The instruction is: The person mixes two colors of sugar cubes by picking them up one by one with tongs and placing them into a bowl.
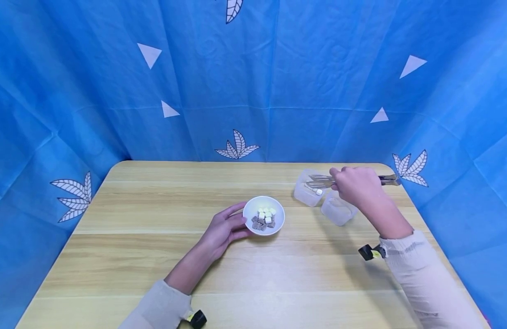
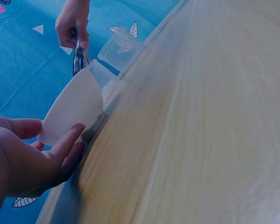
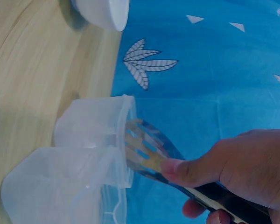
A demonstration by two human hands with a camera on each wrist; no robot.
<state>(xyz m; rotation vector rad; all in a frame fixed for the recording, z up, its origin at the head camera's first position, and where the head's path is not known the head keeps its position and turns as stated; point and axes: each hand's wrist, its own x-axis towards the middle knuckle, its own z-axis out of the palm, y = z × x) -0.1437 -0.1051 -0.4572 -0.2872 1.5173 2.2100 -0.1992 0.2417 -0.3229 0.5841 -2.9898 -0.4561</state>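
Note:
My left hand (image 1: 222,232) holds a small white bowl (image 1: 279,223) by its left side, thumb and fingers against the wall. White cubes (image 1: 268,214) and brownish cubes (image 1: 259,224) are grouped together inside. To the right, my right hand (image 1: 357,183) grips a pair of metal tongs (image 3: 173,151) with slotted ends. The tong tips reach over the mouth of a translucent plastic container (image 1: 306,198), as the right wrist view also shows. At least one white cube (image 1: 319,192) shows in that container near the tips.
A second translucent container (image 1: 338,214) stands beside the first, nearer to me and under the right hand. Both are toward the back right of the wooden table (image 1: 162,196). A blue patterned cloth (image 1: 253,68) hangs behind the table and along its sides.

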